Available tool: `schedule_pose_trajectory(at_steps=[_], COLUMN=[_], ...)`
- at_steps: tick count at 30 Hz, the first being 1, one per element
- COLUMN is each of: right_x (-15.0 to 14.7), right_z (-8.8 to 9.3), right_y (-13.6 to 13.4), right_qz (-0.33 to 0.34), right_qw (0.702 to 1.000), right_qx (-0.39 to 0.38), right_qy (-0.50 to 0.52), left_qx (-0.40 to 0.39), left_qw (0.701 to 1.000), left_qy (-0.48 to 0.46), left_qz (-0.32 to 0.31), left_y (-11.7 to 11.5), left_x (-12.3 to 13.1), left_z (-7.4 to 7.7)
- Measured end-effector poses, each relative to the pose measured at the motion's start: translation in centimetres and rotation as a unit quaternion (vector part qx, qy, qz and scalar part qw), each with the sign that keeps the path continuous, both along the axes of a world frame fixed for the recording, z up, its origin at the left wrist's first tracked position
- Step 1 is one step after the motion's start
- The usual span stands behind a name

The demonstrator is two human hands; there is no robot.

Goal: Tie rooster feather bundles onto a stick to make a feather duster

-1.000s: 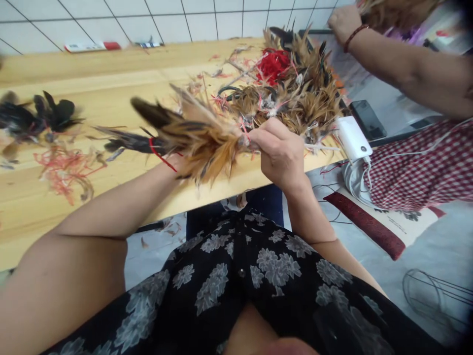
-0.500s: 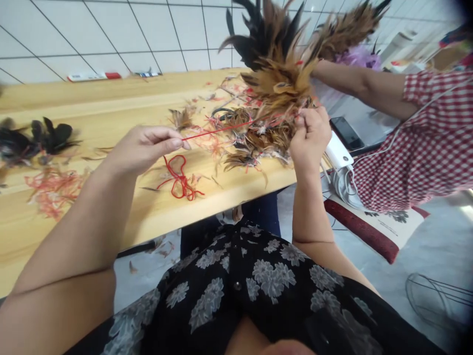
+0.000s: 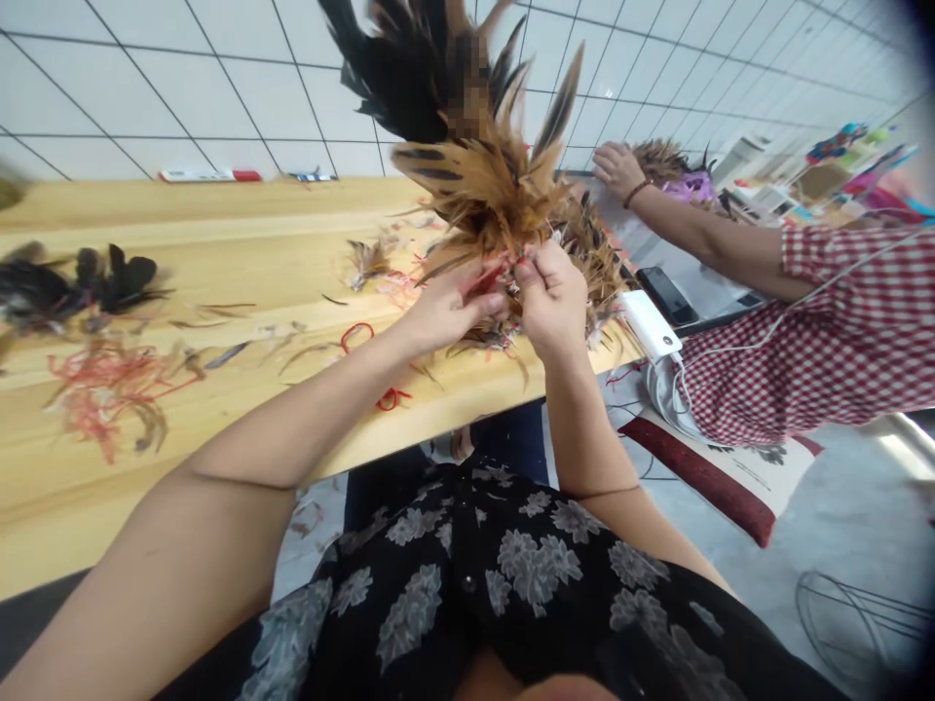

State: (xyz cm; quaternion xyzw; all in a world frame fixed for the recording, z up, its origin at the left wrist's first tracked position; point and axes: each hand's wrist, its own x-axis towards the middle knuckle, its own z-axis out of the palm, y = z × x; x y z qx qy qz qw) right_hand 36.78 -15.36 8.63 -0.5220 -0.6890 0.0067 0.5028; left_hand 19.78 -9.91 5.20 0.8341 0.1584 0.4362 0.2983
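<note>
A bundle of brown and black feathers (image 3: pixel 467 156) stands upright in front of me, its tips fanning upward. My right hand (image 3: pixel 551 297) is closed round the base of the bundle. My left hand (image 3: pixel 445 312) is right beside it, fingers pinched on a red string (image 3: pixel 491 276) at the base. More red string (image 3: pixel 365 336) trails down onto the wooden table (image 3: pixel 219 282) in loops. A heap of brown feathers (image 3: pixel 591 258) lies on the table just behind my hands.
Black feathers (image 3: pixel 80 282) and red thread scraps (image 3: pixel 102 385) lie at the table's left. A white power bank (image 3: pixel 647 321) and a dark phone (image 3: pixel 664 292) sit at the right end. A person in a red checked top (image 3: pixel 825 331) reaches over feathers (image 3: pixel 661 156) there.
My left hand, which was out to the left pulling the red string taut, has come in to the bundle's base. The bundle has stayed upright and moved a little left.
</note>
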Motion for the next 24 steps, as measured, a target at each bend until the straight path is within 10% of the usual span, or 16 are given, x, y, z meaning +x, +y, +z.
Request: schedule_pose_trajectory(at_steps=[8, 15, 24], right_x=[-2.1, -3.7, -2.2], right_z=[-1.7, 0.4, 2.2], right_y=[0.2, -0.9, -2.5], right_qz=[-0.139, -0.201, -0.023], right_qw=[0.985, 0.926, 0.885], right_qx=[-0.059, -0.171, -0.161], right_qy=[-0.084, -0.270, -0.436], left_qx=[0.363, 0.419, 0.393], left_qw=[0.911, 0.881, 0.891], left_qy=[0.026, 0.067, 0.190], left_qz=[0.195, 0.210, 0.127], left_y=[-3.1, -1.4, 2.3], left_x=[-1.0, -3.1, -9.0], left_z=[1.0, 2.4, 5.6])
